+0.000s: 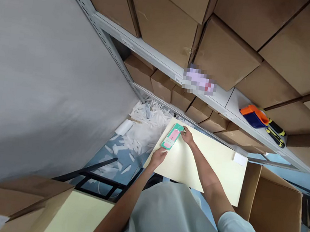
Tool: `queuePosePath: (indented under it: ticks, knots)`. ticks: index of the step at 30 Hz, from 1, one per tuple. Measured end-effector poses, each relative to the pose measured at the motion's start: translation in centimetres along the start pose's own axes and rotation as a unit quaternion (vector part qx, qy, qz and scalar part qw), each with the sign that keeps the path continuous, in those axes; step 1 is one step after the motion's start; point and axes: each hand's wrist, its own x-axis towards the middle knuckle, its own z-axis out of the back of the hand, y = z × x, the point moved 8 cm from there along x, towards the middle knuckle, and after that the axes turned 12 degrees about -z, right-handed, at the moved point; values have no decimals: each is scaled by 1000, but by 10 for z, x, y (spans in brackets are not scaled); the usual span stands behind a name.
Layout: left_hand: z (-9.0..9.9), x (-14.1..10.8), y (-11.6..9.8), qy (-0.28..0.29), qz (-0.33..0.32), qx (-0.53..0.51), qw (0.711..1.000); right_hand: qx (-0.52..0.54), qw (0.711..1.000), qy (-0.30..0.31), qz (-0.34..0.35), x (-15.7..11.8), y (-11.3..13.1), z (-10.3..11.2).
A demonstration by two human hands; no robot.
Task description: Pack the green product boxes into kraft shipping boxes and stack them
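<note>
A flat green and pink package is held slantwise over the left end of a pale yellow table top. My left hand grips its lower end, thumb on top and fingers below. At its upper right edge, my right hand pinches the package between thumb and fingers. The printing on the package is too small to read. A small white stack or box lies at the right end of the table.
Cardboard boxes fill the shelves ahead. An orange and blue tape dispenser and yellow-black cutters lie on the shelf edge. White paper scraps cover the floor at left. An open carton stands right; a grey wall rises left.
</note>
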Motion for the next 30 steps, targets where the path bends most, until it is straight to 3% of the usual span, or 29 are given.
queuePosePath:
  ticks: [4,8,14,19,25,28,30]
  knots:
    - [19,-10,-15,-11,-7,-13,1000,-8,999,-42,22,-30,-9,10]
    - [37,-37,-41,-24,-52,-54,997,-4,995,-47,88,-82,-19,20]
    - [63,-108,-97,-80,-163,-113,977,-21,982,-34,182,-180,-26,31]
    - [89,-177,-130,-129,-212,-74,966,-78,973,14,215,-244,-3,20]
    - [116,-268,-135,-271,-219,-66,935,-124,941,105,296,-318,39,-3]
    - [109,-316,-127,-341,-202,-74,915,-139,913,172,343,-361,40,-22]
    - [97,-349,-119,-384,-187,-82,901,-150,889,229,367,-388,29,-38]
